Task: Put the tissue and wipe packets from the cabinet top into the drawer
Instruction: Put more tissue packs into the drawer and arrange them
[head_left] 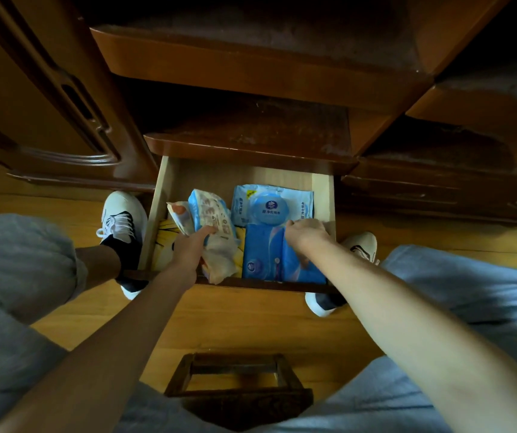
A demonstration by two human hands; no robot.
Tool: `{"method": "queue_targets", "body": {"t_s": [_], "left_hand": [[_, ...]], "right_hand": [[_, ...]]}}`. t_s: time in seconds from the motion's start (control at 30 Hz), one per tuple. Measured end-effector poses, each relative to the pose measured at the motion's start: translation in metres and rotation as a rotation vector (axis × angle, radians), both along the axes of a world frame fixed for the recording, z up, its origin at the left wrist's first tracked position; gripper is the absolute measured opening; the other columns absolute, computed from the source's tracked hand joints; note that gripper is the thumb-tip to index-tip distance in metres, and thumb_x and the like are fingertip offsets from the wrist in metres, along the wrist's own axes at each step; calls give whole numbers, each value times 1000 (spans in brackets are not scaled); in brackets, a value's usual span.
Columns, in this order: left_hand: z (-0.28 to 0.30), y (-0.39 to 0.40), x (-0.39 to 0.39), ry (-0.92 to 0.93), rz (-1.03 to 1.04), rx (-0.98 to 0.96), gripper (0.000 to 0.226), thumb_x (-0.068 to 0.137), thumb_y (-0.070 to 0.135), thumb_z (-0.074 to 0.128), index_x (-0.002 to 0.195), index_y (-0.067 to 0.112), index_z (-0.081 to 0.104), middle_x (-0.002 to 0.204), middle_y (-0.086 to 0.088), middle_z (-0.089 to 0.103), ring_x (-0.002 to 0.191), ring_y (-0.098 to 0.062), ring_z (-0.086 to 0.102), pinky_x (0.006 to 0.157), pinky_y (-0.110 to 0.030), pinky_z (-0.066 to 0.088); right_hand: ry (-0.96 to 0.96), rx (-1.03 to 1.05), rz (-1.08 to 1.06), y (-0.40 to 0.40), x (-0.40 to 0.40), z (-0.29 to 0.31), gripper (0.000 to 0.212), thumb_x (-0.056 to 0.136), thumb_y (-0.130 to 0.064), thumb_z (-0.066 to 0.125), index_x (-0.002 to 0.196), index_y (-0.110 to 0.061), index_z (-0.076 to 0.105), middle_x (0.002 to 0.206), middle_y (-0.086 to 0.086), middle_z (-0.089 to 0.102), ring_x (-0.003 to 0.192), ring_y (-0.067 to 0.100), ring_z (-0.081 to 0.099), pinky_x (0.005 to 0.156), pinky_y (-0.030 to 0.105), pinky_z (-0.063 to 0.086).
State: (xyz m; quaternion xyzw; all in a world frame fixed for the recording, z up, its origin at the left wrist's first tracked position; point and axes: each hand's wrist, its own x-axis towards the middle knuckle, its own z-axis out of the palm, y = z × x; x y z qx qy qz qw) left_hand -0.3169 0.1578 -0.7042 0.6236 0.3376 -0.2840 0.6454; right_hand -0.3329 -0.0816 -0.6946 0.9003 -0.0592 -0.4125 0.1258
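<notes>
We see the open drawer [169, 179] holding several packets. Our left hand [188, 248] grips the white wipe packet [211, 218] near its left wall; our right hand [305, 234] rests on the blue tissue packet [263, 254] at its right wall.

The right hand [305, 234] covers the far right corner of the blue tissue pack [269, 254] in the drawer [322, 189], and its fingertips are out of sight, so whether they pinch the pack cannot be told. The left hand [190, 246] hides part of the clear-wrapped packet [216, 226]. A yellow item [165, 242] by the drawer's left wall is mostly buried, perhaps a printed bag.
</notes>
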Motion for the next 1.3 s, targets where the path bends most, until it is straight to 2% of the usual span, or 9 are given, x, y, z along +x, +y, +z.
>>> {"method": "queue_targets", "body": {"t_s": [0.03,0.1,0.37,0.5,0.57,0.77,0.93,1.13,1.3], "left_hand": [[-1,1,-1,1,-7,-3,38,86,23,75,121,9,67,113,-16,74,103,-34,70,96,-53,56],[0,2,-2,4,-28,-9,41,86,25,75,122,10,66,114,-16,73,105,-34,70,98,-56,55],[5,0,-3,-11,-46,10,45,86,25,73,126,8,64,117,-17,72,108,-36,69,98,-58,54],[7,-2,-3,-6,-32,19,46,83,27,76,123,7,65,114,-16,73,104,-35,70,96,-58,55],[5,-1,-3,0,-38,17,45,82,27,76,121,8,66,112,-15,74,101,-33,71,94,-57,56],[-1,1,-1,8,-21,-1,46,81,27,78,121,9,66,109,-14,75,98,-32,73,91,-54,59],[-7,-1,1,18,-1,8,47,81,25,79,123,9,65,110,-14,75,100,-31,73,89,-52,60],[-3,0,1,38,-20,18,47,83,23,77,125,7,65,110,-15,74,100,-33,72,89,-51,60],[7,-2,0,70,-20,27,51,80,28,79,124,7,65,110,-16,74,101,-34,71,92,-56,58]], "right_hand": [[-24,15,4,0,-1,-3,67,97,-22,65,151,-1,31,146,15,52,131,30,53,96,36,47],[-21,30,70,-4,-4,-3,71,92,-21,73,148,-2,34,146,13,51,133,32,52,100,39,49],[-103,141,113,-21,-24,-9,89,76,-36,86,144,-8,37,144,12,54,125,33,58,95,46,53],[-113,274,-20,-36,-28,-9,124,63,-54,90,156,-11,20,159,15,37,144,36,36,117,51,33],[-83,305,-11,-34,-26,-11,134,57,-60,90,158,-13,15,162,14,31,148,35,29,120,52,27],[-17,227,56,-28,-8,-27,135,46,-60,94,152,-12,26,157,10,40,141,29,41,111,49,40],[88,234,-14,-29,5,-38,146,43,-57,97,155,-14,13,162,10,28,144,34,36,108,58,41],[43,299,-38,-35,-6,-43,135,43,-59,95,148,-14,24,157,8,39,137,31,46,105,51,43],[48,217,-25,-22,-2,-37,129,47,-48,98,149,-12,28,156,10,41,137,33,47,102,50,45]]}}
